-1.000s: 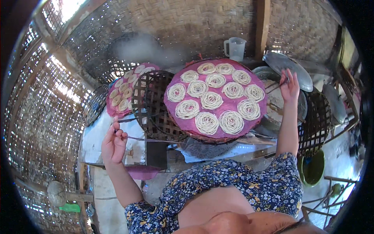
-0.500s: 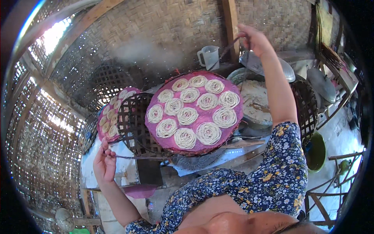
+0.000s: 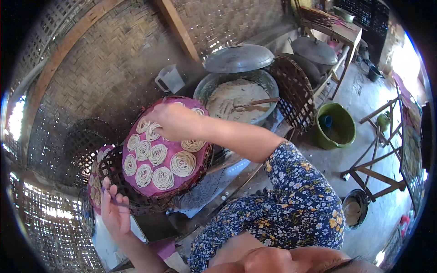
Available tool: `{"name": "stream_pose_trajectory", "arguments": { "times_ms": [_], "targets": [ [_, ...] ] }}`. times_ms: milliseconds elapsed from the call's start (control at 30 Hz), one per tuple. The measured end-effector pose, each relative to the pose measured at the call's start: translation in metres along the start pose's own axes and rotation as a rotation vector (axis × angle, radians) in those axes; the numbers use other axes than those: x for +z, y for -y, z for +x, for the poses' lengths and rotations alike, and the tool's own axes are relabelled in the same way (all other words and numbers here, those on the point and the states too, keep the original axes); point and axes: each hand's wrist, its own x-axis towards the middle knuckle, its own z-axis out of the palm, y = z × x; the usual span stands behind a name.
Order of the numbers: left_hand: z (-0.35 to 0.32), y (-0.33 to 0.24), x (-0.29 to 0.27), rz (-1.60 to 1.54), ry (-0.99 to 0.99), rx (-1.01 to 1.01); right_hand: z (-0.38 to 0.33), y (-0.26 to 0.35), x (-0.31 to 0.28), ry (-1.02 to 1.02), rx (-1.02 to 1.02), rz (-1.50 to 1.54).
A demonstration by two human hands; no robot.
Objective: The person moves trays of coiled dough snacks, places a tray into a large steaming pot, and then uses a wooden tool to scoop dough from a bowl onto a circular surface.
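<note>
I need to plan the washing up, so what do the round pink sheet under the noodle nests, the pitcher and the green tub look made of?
The pink sheet could be cloth or plastic; its matte, mottled surface leaves it open. The pitcher is probably plastic, judging by its cloudy, translucent walls. The green tub also seems plastic, with smooth, slightly shiny sides.

Pale noodle nests (image 3: 163,178), each 1 strand-thick coil wound into a flat rosette, sit in loose rows across a pink sheet (image 3: 149,189) on 1 round woven tray (image 3: 208,161), left of centre in the head view. At least 10 nests show, their coils intact, most set just apart from their neighbours. The tray's dark brown rim frames the sheet; its far side is partly hidden.
</note>
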Motion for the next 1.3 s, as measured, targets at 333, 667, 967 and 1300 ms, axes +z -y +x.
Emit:
{"name": "stream_pose_trajectory", "arguments": {
  "times_ms": [333,667,967,1300],
  "targets": [
    [-0.044,0.003,-0.031,-0.191,-0.11,0.058,-0.101,0.001,-0.005,0.112,0.026,-0.128],
    [-0.13,0.026,-0.078,-0.259,-0.292,0.215,-0.206,-0.061,-0.146,-0.475,0.598,-0.873],
    [-0.156,0.067,-0.07,-0.394,-0.466,0.331,-0.295,-0.166,-0.205,-0.249,0.966,-0.645],
    [-0.132,0.036,-0.032,-0.293,-0.525,0.332,-0.28,-0.056,-0.316,-0.119,0.667,-0.199]
  ]
}}
